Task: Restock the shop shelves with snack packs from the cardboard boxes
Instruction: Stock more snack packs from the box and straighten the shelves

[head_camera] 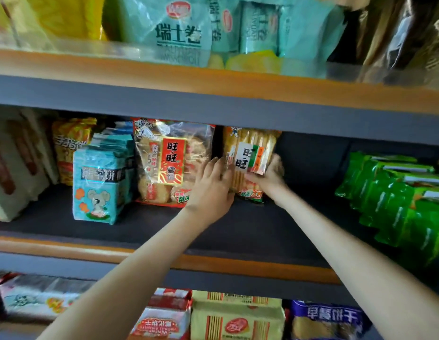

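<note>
A yellow rice-cracker pack [250,153] with a white and green label stands upright at the back of the middle shelf [250,224]. My left hand [212,190] lies against its left edge with the fingers stretched up along it. My right hand [271,175] grips its right side from behind and below. Just to its left stands a larger clear pack with a red label [173,160], which my left hand partly covers at the lower right corner. No cardboard box is in view.
Teal mouse-print packs [100,185] and orange packs [69,146] fill the shelf's left part. A row of green packs [394,200] lies at the right, with a dark gap beside the yellow pack. Upper shelf [213,79] holds pale green bags; lower shelf holds more packs.
</note>
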A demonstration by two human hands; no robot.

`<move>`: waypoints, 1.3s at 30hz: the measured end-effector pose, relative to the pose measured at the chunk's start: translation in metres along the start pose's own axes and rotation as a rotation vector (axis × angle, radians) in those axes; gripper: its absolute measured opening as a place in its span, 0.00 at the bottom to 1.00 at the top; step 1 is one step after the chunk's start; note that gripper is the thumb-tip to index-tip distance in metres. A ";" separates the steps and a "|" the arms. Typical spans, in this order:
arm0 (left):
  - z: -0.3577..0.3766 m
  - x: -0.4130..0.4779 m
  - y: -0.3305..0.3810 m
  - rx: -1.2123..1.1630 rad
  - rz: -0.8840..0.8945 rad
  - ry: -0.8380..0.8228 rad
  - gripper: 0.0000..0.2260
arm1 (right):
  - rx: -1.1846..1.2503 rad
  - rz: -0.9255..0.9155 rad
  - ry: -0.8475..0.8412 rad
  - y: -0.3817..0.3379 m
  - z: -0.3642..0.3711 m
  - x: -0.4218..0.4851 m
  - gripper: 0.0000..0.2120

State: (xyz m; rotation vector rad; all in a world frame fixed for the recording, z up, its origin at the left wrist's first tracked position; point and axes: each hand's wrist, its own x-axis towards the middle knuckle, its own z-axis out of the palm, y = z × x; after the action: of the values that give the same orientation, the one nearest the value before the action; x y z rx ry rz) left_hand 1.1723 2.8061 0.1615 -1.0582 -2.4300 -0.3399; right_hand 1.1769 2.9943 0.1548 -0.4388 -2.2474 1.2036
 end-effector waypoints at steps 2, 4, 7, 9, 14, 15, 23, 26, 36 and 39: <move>0.002 0.005 0.004 -0.029 0.020 -0.016 0.29 | -0.034 -0.018 0.056 0.000 0.010 0.002 0.44; 0.005 0.011 0.007 -0.054 0.041 -0.061 0.31 | 0.023 -0.027 0.089 -0.001 0.013 0.005 0.49; 0.009 0.026 0.010 -0.111 -0.081 -0.202 0.37 | 0.108 0.015 0.008 0.000 0.008 0.009 0.55; 0.020 0.040 0.011 -0.054 -0.130 -0.266 0.38 | 0.076 -0.003 -0.060 0.003 0.002 0.010 0.58; 0.060 0.066 0.010 0.147 -0.081 -0.230 0.34 | -0.032 -0.197 -0.037 0.012 -0.005 0.006 0.60; 0.064 0.068 0.010 0.177 -0.079 -0.242 0.35 | -0.048 -0.223 -0.030 0.014 -0.005 0.006 0.61; 0.073 0.075 0.008 0.097 -0.124 -0.191 0.40 | -0.539 -0.298 0.075 0.014 -0.009 0.002 0.60; 0.071 0.072 0.009 0.071 -0.149 -0.189 0.46 | -1.065 -0.490 0.271 0.017 -0.004 -0.001 0.57; 0.065 0.072 0.009 -0.269 -0.132 -0.226 0.54 | -1.369 -0.556 0.193 0.017 -0.001 0.011 0.51; 0.067 0.076 0.014 -0.330 -0.038 -0.286 0.51 | -1.365 -0.494 0.134 0.021 -0.015 0.008 0.48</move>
State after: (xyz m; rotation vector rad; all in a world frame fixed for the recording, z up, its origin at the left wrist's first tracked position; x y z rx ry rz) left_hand 1.1166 2.8899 0.1428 -1.2736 -2.7127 -0.6606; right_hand 1.1797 3.0197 0.1467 -0.3567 -2.5058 -0.7039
